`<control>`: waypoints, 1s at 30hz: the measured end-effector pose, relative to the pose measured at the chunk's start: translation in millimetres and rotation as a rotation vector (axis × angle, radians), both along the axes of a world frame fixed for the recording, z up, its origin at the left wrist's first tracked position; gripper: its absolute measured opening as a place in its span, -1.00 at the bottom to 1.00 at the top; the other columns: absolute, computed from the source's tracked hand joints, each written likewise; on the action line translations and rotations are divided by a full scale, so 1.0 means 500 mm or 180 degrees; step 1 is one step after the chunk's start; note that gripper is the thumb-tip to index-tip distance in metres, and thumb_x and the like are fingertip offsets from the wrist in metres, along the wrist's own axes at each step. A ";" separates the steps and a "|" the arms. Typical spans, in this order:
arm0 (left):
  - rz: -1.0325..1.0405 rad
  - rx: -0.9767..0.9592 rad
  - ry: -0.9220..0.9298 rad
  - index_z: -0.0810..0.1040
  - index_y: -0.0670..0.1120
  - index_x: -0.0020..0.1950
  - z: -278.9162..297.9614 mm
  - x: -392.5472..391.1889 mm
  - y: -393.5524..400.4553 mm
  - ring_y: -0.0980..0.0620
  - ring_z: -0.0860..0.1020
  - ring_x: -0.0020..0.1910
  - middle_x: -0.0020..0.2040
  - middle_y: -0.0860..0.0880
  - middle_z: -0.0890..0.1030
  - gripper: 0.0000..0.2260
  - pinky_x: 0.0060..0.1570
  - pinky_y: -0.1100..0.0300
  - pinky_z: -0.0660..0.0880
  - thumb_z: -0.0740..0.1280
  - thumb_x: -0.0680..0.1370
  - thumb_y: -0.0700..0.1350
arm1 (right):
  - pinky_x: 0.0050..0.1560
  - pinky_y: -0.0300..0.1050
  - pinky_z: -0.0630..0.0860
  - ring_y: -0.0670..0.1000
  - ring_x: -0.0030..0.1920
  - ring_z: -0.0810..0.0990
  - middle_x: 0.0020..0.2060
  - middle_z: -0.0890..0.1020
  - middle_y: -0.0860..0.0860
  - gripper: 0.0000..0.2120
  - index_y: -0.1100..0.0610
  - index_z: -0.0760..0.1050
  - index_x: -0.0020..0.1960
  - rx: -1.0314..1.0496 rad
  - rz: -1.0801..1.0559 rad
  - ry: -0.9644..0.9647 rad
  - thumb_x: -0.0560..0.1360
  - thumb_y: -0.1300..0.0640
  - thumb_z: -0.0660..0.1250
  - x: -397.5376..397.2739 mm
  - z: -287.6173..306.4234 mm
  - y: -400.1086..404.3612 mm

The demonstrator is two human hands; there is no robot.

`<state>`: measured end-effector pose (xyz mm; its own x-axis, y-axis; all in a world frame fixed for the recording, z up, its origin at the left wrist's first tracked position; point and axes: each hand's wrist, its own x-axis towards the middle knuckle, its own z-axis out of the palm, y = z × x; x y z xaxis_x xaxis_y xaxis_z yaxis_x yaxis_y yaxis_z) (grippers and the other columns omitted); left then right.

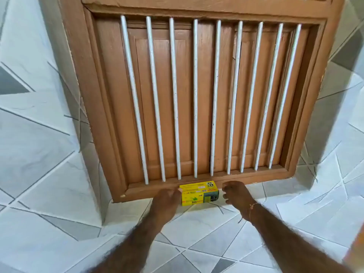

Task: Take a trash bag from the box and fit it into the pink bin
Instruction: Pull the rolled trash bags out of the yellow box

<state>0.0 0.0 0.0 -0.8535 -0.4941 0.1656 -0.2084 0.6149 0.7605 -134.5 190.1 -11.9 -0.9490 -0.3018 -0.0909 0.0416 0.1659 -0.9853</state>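
Box (199, 193) of bin bags sits on the tiled ledge (197, 223), reached by 2 hands: left hand (167, 200) touching its left end, fingers curled; right hand (235, 192) just beside, fingers loosely closed, empty. Judged the fetching step; next, grip and open it. Behind stands a barred wooden window (197, 95); no pink bin visible.

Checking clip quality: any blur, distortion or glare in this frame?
Head view: wide-angle bending bows the wooden window frame and white bars; forearms smear with motion blur near the bottom edge; the yellow box and hands, left and right, are fairly sharp; even daylight, no harsh glare.
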 end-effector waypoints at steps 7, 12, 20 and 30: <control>0.0226 -0.0067 -0.0398 0.63 -0.02 -0.01 -0.066 -0.090 0.004 -0.12 0.60 0.07 -0.01 -0.04 0.70 -0.53 0.10 0.04 0.51 0.09 0.43 0.25 | -0.30 -0.15 0.32 0.03 -0.35 0.43 -0.44 0.48 0.04 -0.70 0.14 0.50 -0.36 0.0507 0.0227 0.0014 0.53 0.27 0.23 -0.042 -0.011 -0.037; 0.0936 0.0645 0.0747 0.56 0.05 -0.10 -0.054 -0.084 0.073 -0.03 0.58 -0.05 -0.07 0.01 0.66 -0.91 -0.04 0.15 0.43 0.32 0.52 0.05 | -0.12 -0.06 0.48 -0.02 -0.23 0.56 -0.33 0.65 -0.06 -0.83 0.08 0.63 -0.27 -0.0257 0.0194 0.0476 0.48 0.10 0.38 -0.038 -0.029 -0.026; 0.1299 0.1713 0.1633 0.54 -0.07 0.10 -0.036 -0.083 0.159 -0.05 0.62 0.05 0.01 -0.03 0.65 -0.73 0.03 -0.12 0.60 0.48 0.44 -0.07 | 0.06 0.10 0.60 0.12 -0.01 0.66 -0.01 0.70 0.13 -0.83 0.13 0.61 0.06 -0.1428 0.0199 0.0107 0.53 0.11 0.33 -0.044 -0.054 0.006; 0.1157 0.1393 0.1663 0.50 0.06 0.19 0.018 -0.073 0.238 0.04 0.62 -0.04 0.02 0.12 0.62 -0.69 -0.25 0.49 0.52 0.44 0.48 -0.09 | -0.17 -0.09 0.49 0.07 -0.20 0.59 -0.18 0.65 0.11 -0.70 0.19 0.58 0.01 -0.1074 -0.1226 0.0440 0.64 0.10 0.10 -0.004 -0.019 -0.024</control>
<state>-36.7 119.2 8.9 -0.4899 -0.8416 0.2273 0.1133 0.1971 0.9738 -136.6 178.0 -21.7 -0.9932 0.0802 0.0847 -0.0969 -0.1629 -0.9819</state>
